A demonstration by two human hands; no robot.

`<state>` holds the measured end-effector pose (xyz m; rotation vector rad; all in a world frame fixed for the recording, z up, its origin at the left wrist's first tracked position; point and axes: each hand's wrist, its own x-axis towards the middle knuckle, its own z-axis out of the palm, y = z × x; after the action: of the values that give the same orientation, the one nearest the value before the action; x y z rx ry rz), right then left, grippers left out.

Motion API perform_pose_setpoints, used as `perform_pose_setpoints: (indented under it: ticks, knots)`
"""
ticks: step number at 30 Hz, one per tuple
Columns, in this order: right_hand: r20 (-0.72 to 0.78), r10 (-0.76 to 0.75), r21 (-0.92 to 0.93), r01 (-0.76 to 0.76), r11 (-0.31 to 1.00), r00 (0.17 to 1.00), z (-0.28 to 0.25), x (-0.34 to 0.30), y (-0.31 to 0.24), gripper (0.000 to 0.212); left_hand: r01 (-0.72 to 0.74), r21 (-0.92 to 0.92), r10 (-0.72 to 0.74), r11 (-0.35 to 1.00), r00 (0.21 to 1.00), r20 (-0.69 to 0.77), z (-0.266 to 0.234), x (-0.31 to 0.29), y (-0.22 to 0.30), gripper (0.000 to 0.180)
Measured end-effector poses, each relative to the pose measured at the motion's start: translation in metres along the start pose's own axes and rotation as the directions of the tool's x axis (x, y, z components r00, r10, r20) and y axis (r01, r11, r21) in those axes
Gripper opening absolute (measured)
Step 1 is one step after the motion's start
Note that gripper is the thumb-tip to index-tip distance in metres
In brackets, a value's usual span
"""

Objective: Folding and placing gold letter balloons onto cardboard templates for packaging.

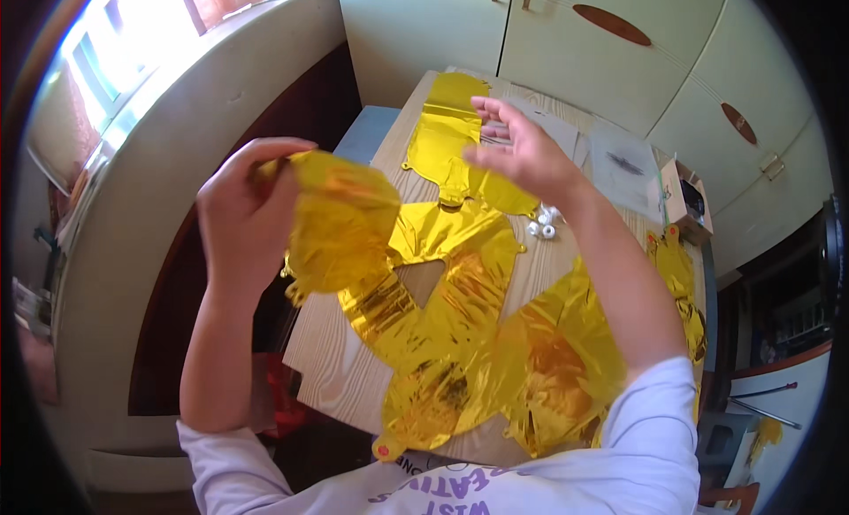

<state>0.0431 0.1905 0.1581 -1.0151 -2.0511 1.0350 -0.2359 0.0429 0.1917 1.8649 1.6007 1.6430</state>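
My left hand (248, 196) is closed on the upper edge of a gold foil balloon (347, 227), uninflated and crumpled, raised over the table's left side. The balloon hides part of my fingers. My right hand (526, 152) hovers over the far part of the table, fingers spread, holding nothing. Below and beyond it lies a flat gold foil balloon (442, 148). In the middle rests another foil balloon (478, 272) with an opening through it. Nearest my body, a creased foil balloon (539, 373) spreads over the table's front edge.
Small white rolls (542, 223) sit on the wood-grain table (332, 373) near my right forearm. Farther right are a clear plastic bag (623, 170), a small box (685, 201) and more gold foil (676, 267). Pale cabinets (584, 46) stand behind; a curved wall (168, 214) runs along the left.
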Motion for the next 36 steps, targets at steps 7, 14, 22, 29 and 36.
perform_pose_setpoints:
  ticks: [7, 14, 22, 29, 36]
  knots:
    - [-0.161, -0.494, -0.536, 0.345, 0.77, 0.854, 0.026, -0.172, -0.065, 0.095, -0.402, 0.113, 0.361, 0.908, 0.892, 0.272, 0.062, -0.019, 0.113, 0.014]
    - [-0.495, -0.154, -0.196, 0.062, 0.979, 0.855, -0.066, -0.271, -0.084, 0.022, -0.908, -0.025, 0.907, 0.418, 0.419, -0.052, 0.098, -0.074, 0.18, 0.041]
    - [-0.722, 0.073, -0.322, -0.427, 0.845, 0.688, -0.194, -0.32, -0.044, 0.02, -0.721, -0.197, 0.633, 0.665, 0.403, 0.66, 0.16, -0.216, 0.058, 0.046]
    - [-0.413, -0.682, -0.832, 0.054, 0.551, 0.603, -0.131, -0.368, -0.108, 0.015, -0.625, -0.226, 0.498, 0.747, 0.302, 0.813, 0.156, -0.255, 0.069, 0.056]
    - [-0.177, -0.262, -0.598, 0.108, 0.794, 0.949, -0.05, -0.42, -0.005, 0.032, -0.621, -0.073, 0.445, 0.78, 0.47, 0.762, 0.188, -0.27, 0.065, 0.03]
